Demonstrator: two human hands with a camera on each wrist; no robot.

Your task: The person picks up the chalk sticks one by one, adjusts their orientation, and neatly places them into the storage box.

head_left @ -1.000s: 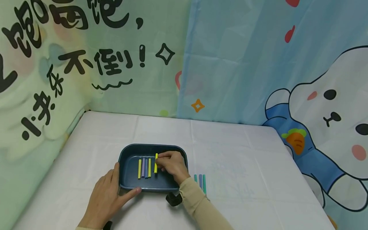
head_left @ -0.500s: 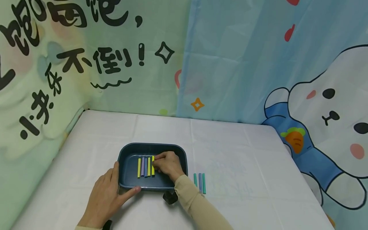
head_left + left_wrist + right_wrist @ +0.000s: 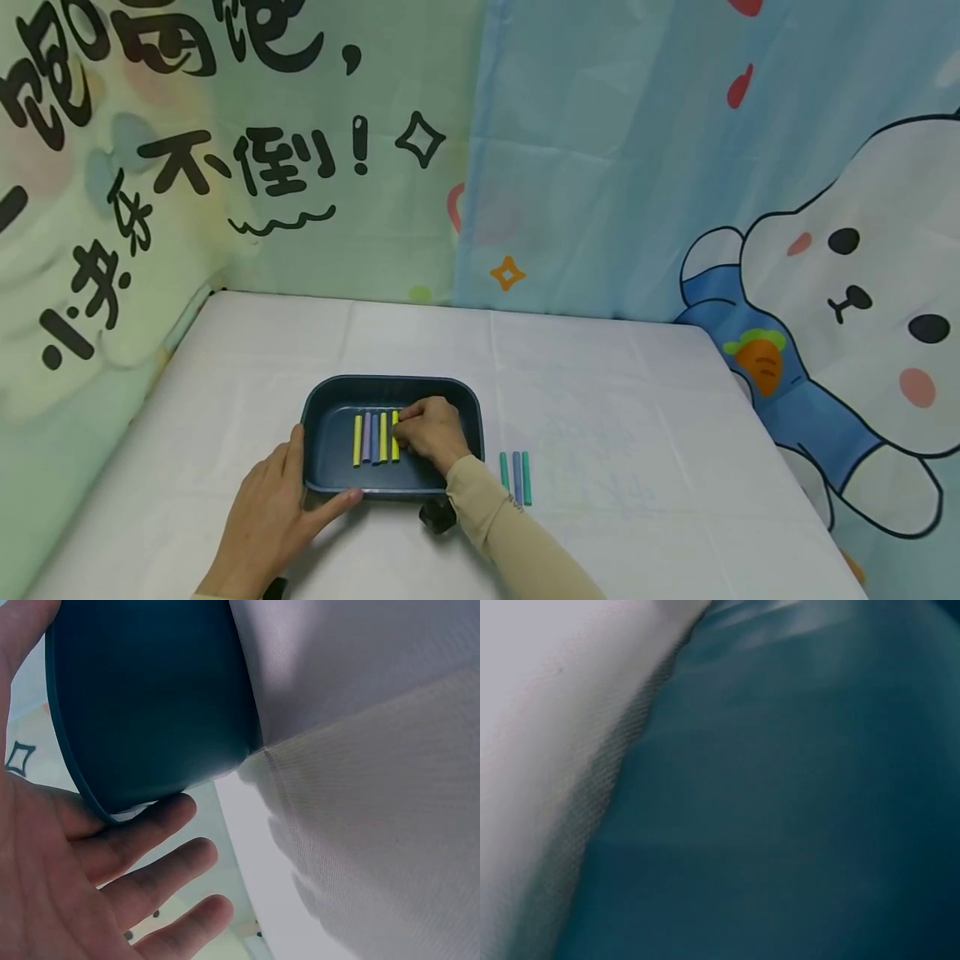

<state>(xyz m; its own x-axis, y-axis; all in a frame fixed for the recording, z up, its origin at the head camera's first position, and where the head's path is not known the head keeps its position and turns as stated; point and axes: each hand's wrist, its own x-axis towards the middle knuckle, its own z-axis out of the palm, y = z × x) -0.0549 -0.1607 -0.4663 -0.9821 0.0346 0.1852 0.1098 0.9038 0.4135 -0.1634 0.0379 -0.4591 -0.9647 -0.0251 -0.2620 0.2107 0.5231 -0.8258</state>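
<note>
In the head view a dark blue tray stands on the white-covered table. My left hand holds its near left corner between straight, spread fingers and a thumb along the front wall. The left wrist view shows the fingers against the tray wall. Inside the tray, my right hand pinches a yellow chalk stick at the right end of a row. Left of it lie another yellow stick, a blue stick, a purple stick and a yellow stick.
Right of the tray, by the right sleeve, lie a green stick, a blue stick and another green stick. Printed curtains rise behind the table. Dark tray wall fills much of the right wrist view.
My right hand has moved left with the yellow chalk stick, bringing it close beside the row in the tray. My left hand stays at the tray's corner.
</note>
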